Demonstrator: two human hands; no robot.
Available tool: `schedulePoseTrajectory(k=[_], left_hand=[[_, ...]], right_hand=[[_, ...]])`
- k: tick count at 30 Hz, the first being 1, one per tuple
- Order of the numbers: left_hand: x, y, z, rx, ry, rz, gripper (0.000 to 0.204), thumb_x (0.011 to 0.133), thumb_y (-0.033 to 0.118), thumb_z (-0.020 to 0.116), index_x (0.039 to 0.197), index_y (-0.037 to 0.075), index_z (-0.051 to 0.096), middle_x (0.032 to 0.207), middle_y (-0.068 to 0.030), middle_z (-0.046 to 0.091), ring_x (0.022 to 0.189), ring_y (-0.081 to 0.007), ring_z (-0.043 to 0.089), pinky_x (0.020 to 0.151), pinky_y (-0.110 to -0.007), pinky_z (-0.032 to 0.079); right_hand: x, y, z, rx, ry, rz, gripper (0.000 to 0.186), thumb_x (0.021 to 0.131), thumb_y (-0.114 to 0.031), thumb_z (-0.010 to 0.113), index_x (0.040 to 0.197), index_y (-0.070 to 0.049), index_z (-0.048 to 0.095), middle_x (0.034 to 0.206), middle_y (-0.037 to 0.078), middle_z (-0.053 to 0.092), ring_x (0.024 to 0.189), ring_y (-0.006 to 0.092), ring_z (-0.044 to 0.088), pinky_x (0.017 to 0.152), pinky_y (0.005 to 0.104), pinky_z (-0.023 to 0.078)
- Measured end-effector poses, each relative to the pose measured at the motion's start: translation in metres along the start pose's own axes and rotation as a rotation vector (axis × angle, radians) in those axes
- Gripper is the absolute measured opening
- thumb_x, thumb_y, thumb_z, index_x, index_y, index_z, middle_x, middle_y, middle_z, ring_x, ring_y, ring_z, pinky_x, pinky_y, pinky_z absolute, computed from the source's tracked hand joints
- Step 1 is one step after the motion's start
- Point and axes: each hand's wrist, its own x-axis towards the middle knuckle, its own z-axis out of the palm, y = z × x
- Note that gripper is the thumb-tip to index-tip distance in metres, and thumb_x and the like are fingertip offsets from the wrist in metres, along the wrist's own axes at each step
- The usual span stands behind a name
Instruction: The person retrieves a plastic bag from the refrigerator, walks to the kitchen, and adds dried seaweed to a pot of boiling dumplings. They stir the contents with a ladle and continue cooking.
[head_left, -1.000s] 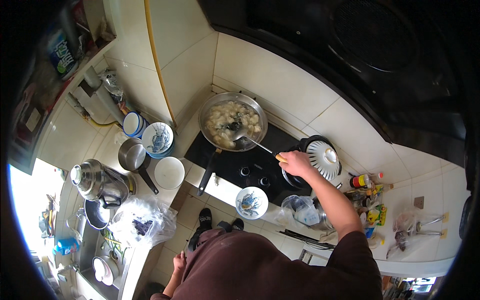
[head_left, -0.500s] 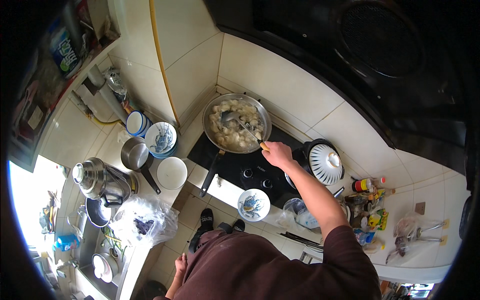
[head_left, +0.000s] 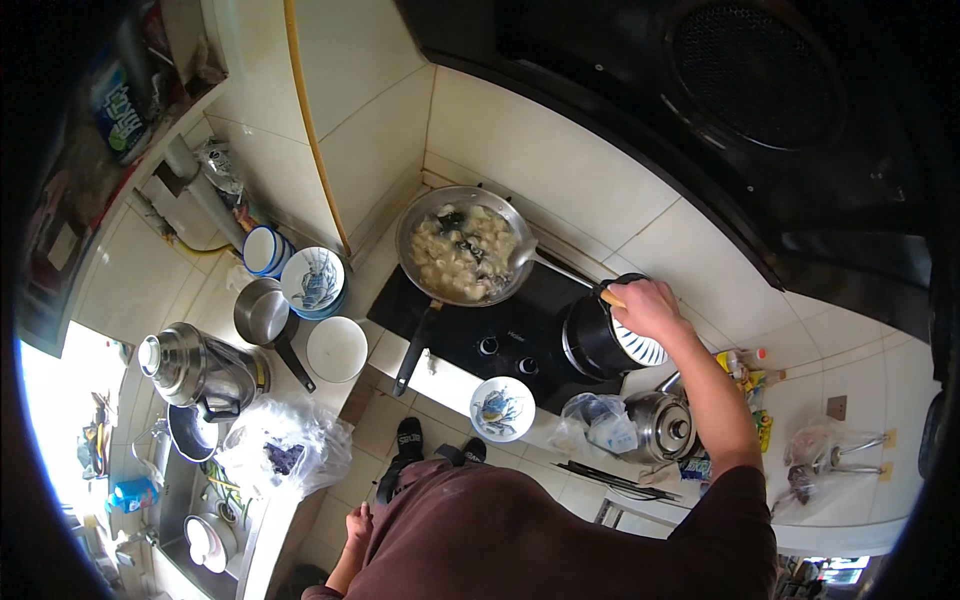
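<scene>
My right hand (head_left: 648,308) is closed around the light-coloured end of a wok spatula (head_left: 565,268) with a long metal handle. The spatula's head rests at the right rim of a wide metal pan (head_left: 407,215). Pale dumpling-like pieces (head_left: 470,262) and some dark bits lie in cloudy liquid inside the pan. Beneath my right hand stands a dark pot (head_left: 590,338) with a striped white lid, partly hidden by the hand and forearm. Down beside my body hangs my left hand (head_left: 360,522), its fingers curled in, with nothing visible in them.
The pan's black handle (head_left: 418,350) juts over the black stove (head_left: 510,325). A patterned bowl (head_left: 503,409) sits at the counter's front edge. Left are stacked bowls (head_left: 312,280), a white bowl (head_left: 337,349), a saucepan (head_left: 264,310) and a thermos (head_left: 195,370). A kettle (head_left: 660,425) stands right.
My right hand has moved right with the spatula, whose head went from the middle of the pan to its right rim. The kettle now shows more fully. My left hand stays down.
</scene>
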Motion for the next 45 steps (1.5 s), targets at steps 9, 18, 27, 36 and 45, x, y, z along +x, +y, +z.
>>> schedulePoseTrajectory(k=[9,18,27,36,45], left_hand=[[-0.001,0.025,0.000,-0.106,-0.077,0.005,0.048,0.097,0.041,0.056,0.087,-0.005,0.066,0.066,-0.0081,0.062,0.052,-0.0156,0.054,0.048,-0.032,0.045],[-0.013,0.023,-0.003,-0.119,-0.077,-0.039,0.048,0.097,0.042,0.056,0.089,-0.005,0.065,0.068,-0.0106,0.064,0.050,-0.0170,0.055,0.045,-0.032,0.046],[-0.035,-0.004,0.002,-0.074,-0.008,-0.088,0.053,0.097,0.046,0.056,0.077,-0.003,0.063,0.066,-0.0087,0.063,0.056,-0.0164,0.056,0.051,-0.033,0.047],[-0.037,-0.006,0.005,-0.100,0.025,-0.066,0.053,0.096,0.045,0.056,0.069,-0.001,0.060,0.062,-0.0053,0.059,0.054,-0.0132,0.051,0.050,-0.032,0.043],[-0.018,0.006,0.000,-0.106,-0.021,-0.027,0.049,0.097,0.041,0.057,0.074,-0.002,0.062,0.063,-0.0064,0.060,0.054,-0.0129,0.051,0.050,-0.032,0.043]], right_hand=[[0.000,-0.018,0.023,0.054,-0.216,-0.012,0.021,0.081,-0.027,0.061,0.094,-0.012,0.068,0.085,0.015,0.070,0.084,0.0355,0.068,0.075,0.0495,0.052],[0.031,-0.061,0.084,0.305,-0.133,0.019,0.023,0.082,-0.034,0.065,0.092,-0.014,0.068,0.084,0.013,0.070,0.083,0.0356,0.068,0.073,0.0479,0.054],[0.075,-0.099,0.111,0.375,-0.052,0.093,0.024,0.083,-0.033,0.065,0.090,-0.010,0.066,0.089,0.013,0.070,0.086,0.0356,0.068,0.073,0.0469,0.054],[0.085,-0.088,0.089,0.506,0.017,0.150,0.026,0.083,-0.037,0.064,0.092,-0.013,0.067,0.087,0.014,0.069,0.085,0.0360,0.067,0.070,0.0472,0.052],[0.017,-0.002,-0.021,-0.093,-0.145,0.030,0.028,0.081,-0.026,0.063,0.105,-0.014,0.071,0.091,0.014,0.071,0.090,0.0340,0.068,0.083,0.0466,0.051]])
